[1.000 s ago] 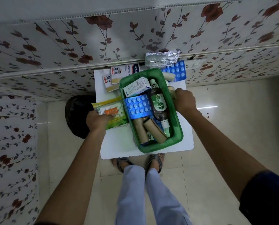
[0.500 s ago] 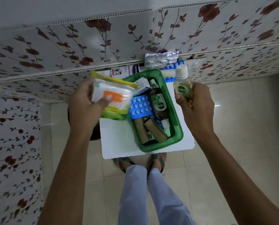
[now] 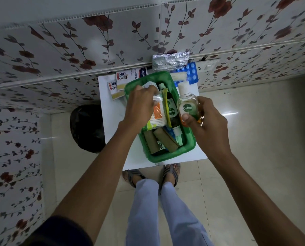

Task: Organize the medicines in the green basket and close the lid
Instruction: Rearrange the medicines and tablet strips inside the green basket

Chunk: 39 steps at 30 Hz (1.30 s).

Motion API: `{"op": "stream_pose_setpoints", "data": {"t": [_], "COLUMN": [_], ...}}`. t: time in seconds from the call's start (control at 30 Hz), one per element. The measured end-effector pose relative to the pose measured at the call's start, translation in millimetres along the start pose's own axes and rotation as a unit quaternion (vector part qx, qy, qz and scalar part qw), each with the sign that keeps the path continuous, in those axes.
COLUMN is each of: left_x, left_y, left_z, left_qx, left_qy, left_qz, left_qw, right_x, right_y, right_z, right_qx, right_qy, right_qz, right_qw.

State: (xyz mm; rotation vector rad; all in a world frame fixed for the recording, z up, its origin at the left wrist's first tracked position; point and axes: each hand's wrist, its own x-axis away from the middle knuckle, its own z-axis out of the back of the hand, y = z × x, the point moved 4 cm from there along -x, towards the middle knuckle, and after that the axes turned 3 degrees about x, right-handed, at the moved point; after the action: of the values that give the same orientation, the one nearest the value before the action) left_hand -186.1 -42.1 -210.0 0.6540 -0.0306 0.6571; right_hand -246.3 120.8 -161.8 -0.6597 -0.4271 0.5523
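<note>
The green basket [image 3: 167, 156] sits on a small white table [image 3: 112, 107]. Inside it lie a dark Dettol bottle [image 3: 172, 110], two brown rolls [image 3: 163, 139] and a white box partly hidden by my hand. My left hand [image 3: 139, 105] is over the basket's left half, shut on a clear packet with an orange and yellow label [image 3: 159, 112]. My right hand [image 3: 204, 118] hovers at the basket's right rim, gripping a small clear Dettol bottle [image 3: 187, 105] with a white cap, held upright.
Plaster boxes [image 3: 128, 79] lie at the table's back left. A silver blister strip [image 3: 171, 60] and a blue blister pack [image 3: 192, 72] rest behind the basket against the floral wall. A black bag [image 3: 88, 128] sits on the floor left of the table. My sandalled feet [image 3: 151, 174] stand below.
My left hand has carried the packet from the table's left side over and down into the basket. My right hand has lifted the small Dettol bottle and brought it nearer the basket's right rim.
</note>
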Motion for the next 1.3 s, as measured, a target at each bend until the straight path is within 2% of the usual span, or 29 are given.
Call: {"op": "stream_pose_setpoints", "data": {"t": [0.1,0.23,0.37,0.5,0.6,0.73,0.8,0.87,0.93,1.0,1.03,1.07,1.17,1.23,1.3], "left_x": [-1.0,-0.9,-0.6,14.4,24.7,21.4,18.7,17.4,17.0,16.5,15.9,15.6,13.9,12.3,5.2], "left_y": [-4.5,-6.9,-3.0,-10.3,-10.7,-14.5,-13.6,-14.4,-22.1,-32.9,-37.0,-40.6,-50.0,-59.5,-72.4], "left_z": [-6.8,-15.3,-10.0,-8.6,-17.9,-17.6,-9.0,11.4,33.4,42.1,41.3,37.9,30.5,28.8,26.4], "left_qx": [-0.006,-0.045,-0.129,-0.241,-0.298,-0.265,-0.185,-0.063,-0.001,0.02,0.026,0.033,0.087,0.135,0.164], "left_qy": [0.018,-0.001,-0.074,-0.162,-0.147,-0.138,-0.116,-0.033,0.076,0.128,0.132,0.131,0.162,0.199,0.215], "left_qz": [-0.01,-0.004,-0.028,-0.051,-0.056,-0.048,-0.06,-0.05,-0.03,-0.015,-0.013,-0.011,0.023,0.079,0.137], "left_qw": [1.0,0.999,0.988,0.956,0.941,0.953,0.974,0.996,0.997,0.991,0.991,0.991,0.983,0.967,0.953], "right_x": [2.8,3.6,0.3,-1.5,-4.0,-4.5,-4.1,-4.9,-6.1,-5.7,-6.4,-9.3,-35.8,-67.1,-105.3], "right_y": [-0.9,-4.3,-8.6,-10.9,-11.9,-7.8,-8.3,-8.8,-8.2,-9.5,-11.7,-15.5,-25.4,-16.9,-0.8], "right_z": [-0.7,-3.9,-5.1,-3.8,-5.4,-15.1,-18.7,-23.4,-31.5,-44.2,-48.8,-49.3,-25.3,-10.6,-6.0], "right_qx": [-0.005,0.01,0.052,0.093,0.109,0.167,0.201,0.235,0.277,0.323,0.344,0.336,0.172,0.137,0.147], "right_qy": [-0.006,-0.029,-0.08,-0.102,-0.111,-0.178,-0.213,-0.252,-0.295,-0.318,-0.307,-0.273,-0.101,-0.006,0.025], "right_qz": [-0.004,-0.001,0.012,0.021,0.022,0.024,0.049,0.085,0.113,0.148,0.17,0.186,0.159,0.129,0.086], "right_qw": [1.0,1.0,0.995,0.99,0.988,0.969,0.955,0.935,0.907,0.879,0.871,0.882,0.967,0.982,0.985]}}
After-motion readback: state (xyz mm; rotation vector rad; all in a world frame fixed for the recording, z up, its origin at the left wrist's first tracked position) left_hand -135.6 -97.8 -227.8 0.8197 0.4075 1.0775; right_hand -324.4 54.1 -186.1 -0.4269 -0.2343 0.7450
